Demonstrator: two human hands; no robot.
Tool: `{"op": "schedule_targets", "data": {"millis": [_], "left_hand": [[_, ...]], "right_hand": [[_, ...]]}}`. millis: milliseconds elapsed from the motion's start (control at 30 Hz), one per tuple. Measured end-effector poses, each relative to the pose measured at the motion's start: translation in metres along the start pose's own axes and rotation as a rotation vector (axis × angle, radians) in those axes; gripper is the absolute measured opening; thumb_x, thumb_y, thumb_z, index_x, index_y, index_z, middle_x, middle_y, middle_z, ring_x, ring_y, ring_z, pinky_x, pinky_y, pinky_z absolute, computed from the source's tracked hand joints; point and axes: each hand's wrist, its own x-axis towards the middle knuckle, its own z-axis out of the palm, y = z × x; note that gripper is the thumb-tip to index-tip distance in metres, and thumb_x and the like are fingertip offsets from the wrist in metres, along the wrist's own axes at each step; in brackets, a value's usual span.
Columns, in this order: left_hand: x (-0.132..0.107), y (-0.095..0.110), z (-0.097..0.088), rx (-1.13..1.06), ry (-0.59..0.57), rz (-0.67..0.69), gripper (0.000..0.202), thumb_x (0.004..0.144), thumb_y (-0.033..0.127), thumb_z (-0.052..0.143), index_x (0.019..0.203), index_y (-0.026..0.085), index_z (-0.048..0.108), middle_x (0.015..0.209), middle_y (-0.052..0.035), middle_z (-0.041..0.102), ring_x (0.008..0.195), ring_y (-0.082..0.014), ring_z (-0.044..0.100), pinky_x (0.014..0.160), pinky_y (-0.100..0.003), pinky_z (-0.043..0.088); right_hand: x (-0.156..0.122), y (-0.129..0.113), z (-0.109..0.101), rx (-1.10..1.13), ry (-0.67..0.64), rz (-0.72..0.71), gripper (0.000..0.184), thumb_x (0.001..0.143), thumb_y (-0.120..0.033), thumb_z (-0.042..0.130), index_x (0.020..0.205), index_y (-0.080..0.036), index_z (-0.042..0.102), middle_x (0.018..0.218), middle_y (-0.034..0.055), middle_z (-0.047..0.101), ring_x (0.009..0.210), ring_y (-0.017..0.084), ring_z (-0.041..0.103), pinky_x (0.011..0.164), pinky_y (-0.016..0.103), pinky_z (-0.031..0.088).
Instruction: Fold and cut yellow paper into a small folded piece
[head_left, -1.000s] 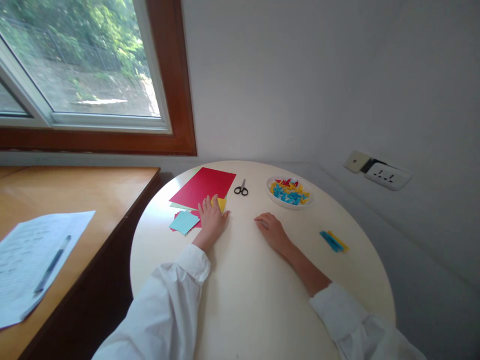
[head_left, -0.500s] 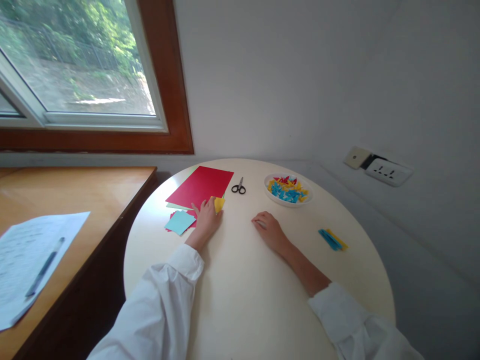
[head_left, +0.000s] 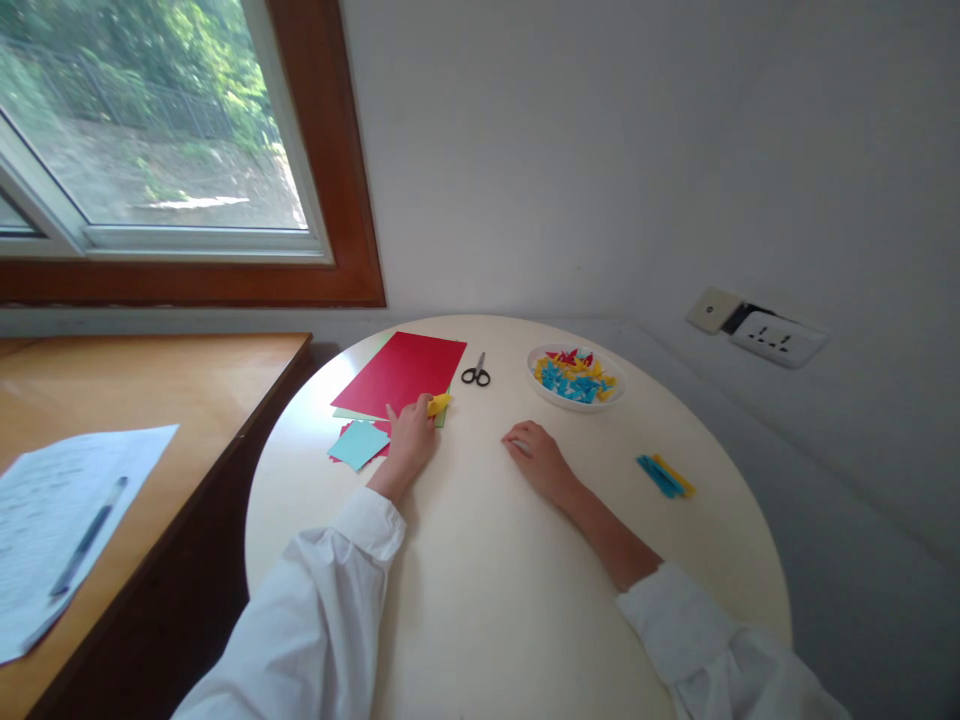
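Note:
My left hand (head_left: 411,437) lies at the near edge of a large red paper sheet (head_left: 401,373), its fingertips pinched on a small yellow paper square (head_left: 439,403) that lifts off the round cream table (head_left: 480,580). A light blue paper square (head_left: 358,444) lies just left of that hand over small red pieces. My right hand (head_left: 538,459) rests knuckles-up on the table to the right, fingers curled and closed, nothing visible in it.
Black scissors (head_left: 476,373) lie beyond the hands. A white dish (head_left: 576,377) holds several folded paper bits. Blue and yellow strips (head_left: 665,476) lie at the right. A wooden desk (head_left: 150,390) at the left carries a printed sheet (head_left: 52,520) and a pen (head_left: 88,538).
My left hand has gone from lying flat on the yellow square to pinching it, and the square's edge has lifted. The right hand has stayed put.

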Motion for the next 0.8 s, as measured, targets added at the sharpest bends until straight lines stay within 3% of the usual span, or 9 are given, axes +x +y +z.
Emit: {"op": "schedule_targets", "data": {"millis": [267,433,500,667,800], "left_hand": [[0.001,-0.003,-0.003,-0.05,0.066,0.006,0.046,0.074,0.003,0.041,0.118,0.017,0.044,0.092,-0.0103,0.068,0.089,-0.0237,0.061,0.102,-0.053,0.018],[-0.003,0.005,-0.003,-0.372,0.166,0.079,0.036,0.075,0.007,0.044,0.109,0.018,0.052,0.096,-0.0094,0.066,0.092,-0.0217,0.058,0.099,-0.043,0.03],[-0.008,0.012,-0.002,-0.606,0.1,0.041,0.031,0.074,0.01,0.048,0.103,0.019,0.056,0.099,-0.0089,0.064,0.094,-0.0221,0.057,0.089,-0.038,0.038],[-0.022,0.03,0.006,-0.759,-0.074,0.018,0.01,0.07,0.023,0.055,0.072,0.014,0.06,0.067,-0.0042,0.063,0.062,-0.0159,0.056,0.059,-0.027,0.044],[-0.032,0.039,0.008,-0.867,-0.196,0.011,0.019,0.069,0.031,0.056,0.07,0.012,0.059,0.062,-0.0031,0.061,0.054,-0.0131,0.053,0.05,-0.023,0.041]], "right_hand": [[0.0,0.0,0.0,0.0,-0.004,0.001,0.015,0.076,-0.015,0.051,0.073,-0.018,0.066,0.084,0.0063,0.061,0.082,0.018,0.056,0.08,0.035,0.044],[0.0,-0.001,-0.002,0.042,0.01,0.019,0.018,0.075,-0.017,0.049,0.08,-0.017,0.066,0.086,0.0078,0.063,0.085,0.02,0.057,0.082,0.036,0.044],[0.0,-0.004,-0.003,0.099,0.049,0.069,0.02,0.075,-0.02,0.05,0.088,-0.017,0.065,0.088,0.0082,0.064,0.085,0.019,0.058,0.078,0.035,0.046],[-0.003,-0.014,-0.003,0.275,0.109,0.237,0.036,0.073,-0.034,0.055,0.105,-0.016,0.06,0.092,0.0084,0.065,0.075,0.017,0.059,0.068,0.031,0.048],[-0.006,-0.022,-0.002,0.388,0.077,0.249,0.03,0.073,-0.038,0.055,0.092,-0.016,0.064,0.09,0.008,0.066,0.07,0.016,0.058,0.063,0.029,0.047]]}}
